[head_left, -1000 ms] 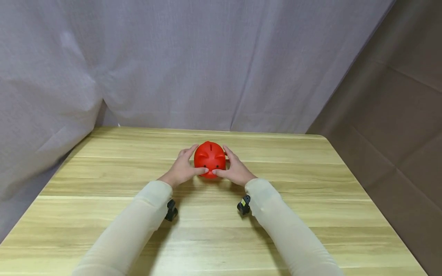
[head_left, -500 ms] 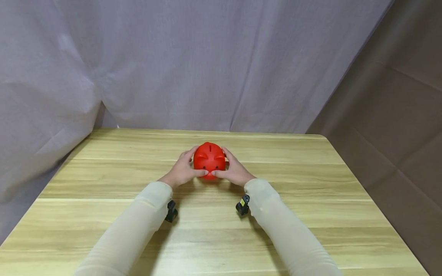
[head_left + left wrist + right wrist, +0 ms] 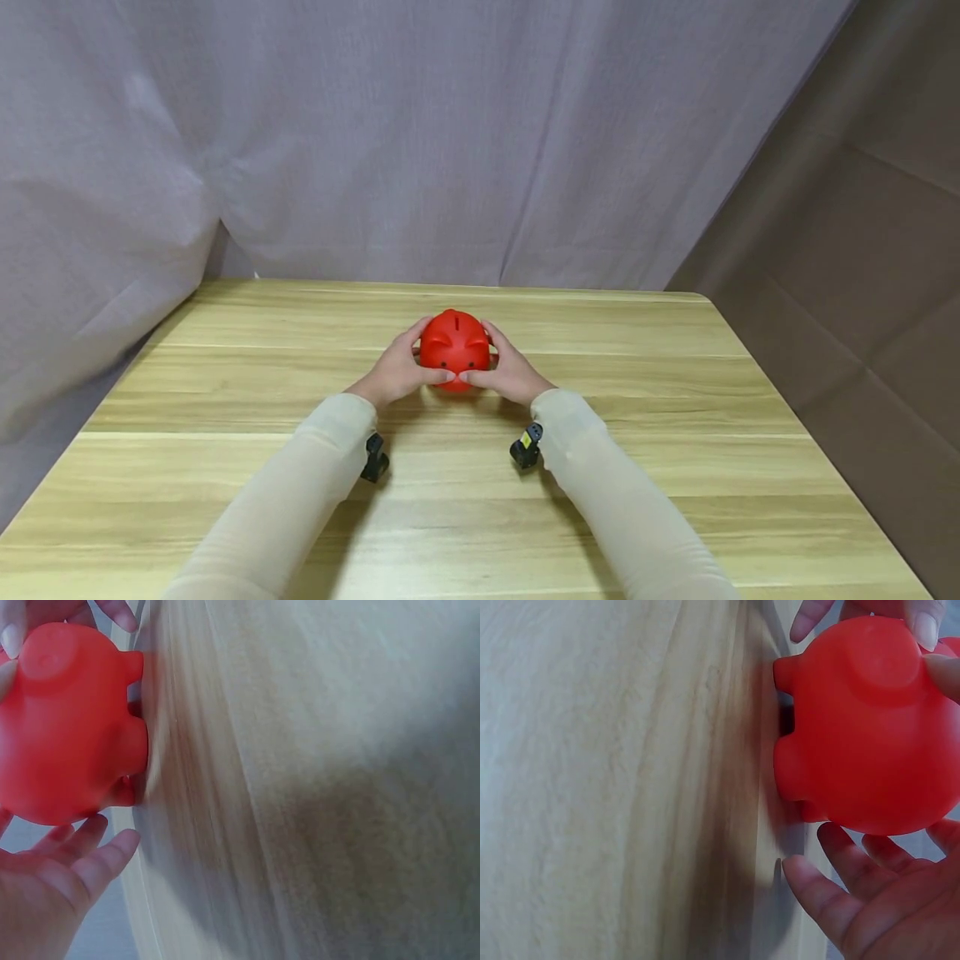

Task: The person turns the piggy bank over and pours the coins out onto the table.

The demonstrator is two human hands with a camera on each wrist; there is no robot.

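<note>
A red piggy bank stands on the wooden table, a little beyond its middle, snout toward me. My left hand cups its left side and my right hand cups its right side. Both thumbs press on the lower front, their tips almost meeting. In the left wrist view the piggy bank fills the upper left, with my left hand curved under it. The right wrist view shows the piggy bank with my right hand curved beside it, the feet close to the table top.
A grey curtain hangs behind and to the left of the table. A brown cloth wall runs along the right edge. Small black cameras sit at both wrists.
Both hands have closed in a little round the piggy bank, the thumbs drawing nearer each other. The piggy bank has shifted very slightly left.
</note>
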